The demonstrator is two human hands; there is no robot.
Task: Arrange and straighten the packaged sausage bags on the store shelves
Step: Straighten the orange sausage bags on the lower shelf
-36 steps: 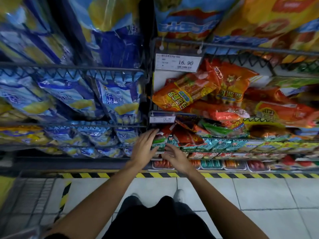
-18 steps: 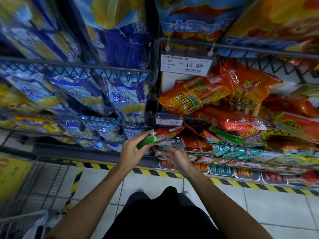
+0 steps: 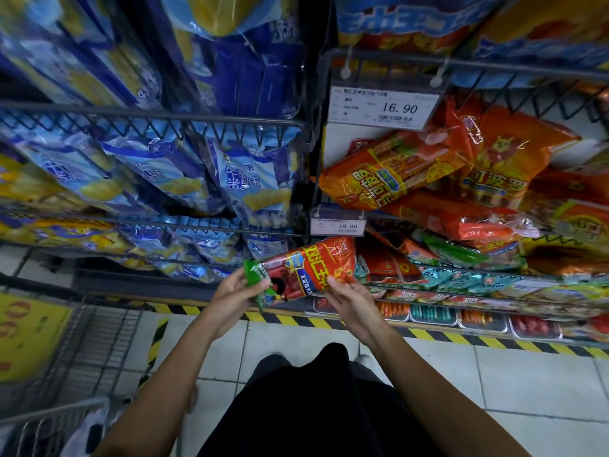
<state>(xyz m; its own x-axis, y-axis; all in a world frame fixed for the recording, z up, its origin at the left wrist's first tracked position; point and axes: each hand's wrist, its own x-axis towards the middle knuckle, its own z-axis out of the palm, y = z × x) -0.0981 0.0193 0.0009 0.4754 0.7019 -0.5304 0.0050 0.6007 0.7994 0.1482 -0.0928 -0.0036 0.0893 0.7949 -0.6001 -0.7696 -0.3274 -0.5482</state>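
Red-and-green plastic sausage bag (image 3: pixel 304 270), a second ago down among the shelf's packs, is now lifted clear between both hands' fingers: left hand (image 3: pixel 234 296) grips its green end, right hand (image 3: pixel 351 300) its red end; ready for re-placing.

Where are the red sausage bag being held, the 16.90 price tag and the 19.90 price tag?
red sausage bag (image 3: pixel 309 268): head view, middle of its printed front.
16.90 price tag (image 3: pixel 382 107): head view, centre of the white card.
19.90 price tag (image 3: pixel 337 226): head view, centre of the small label.
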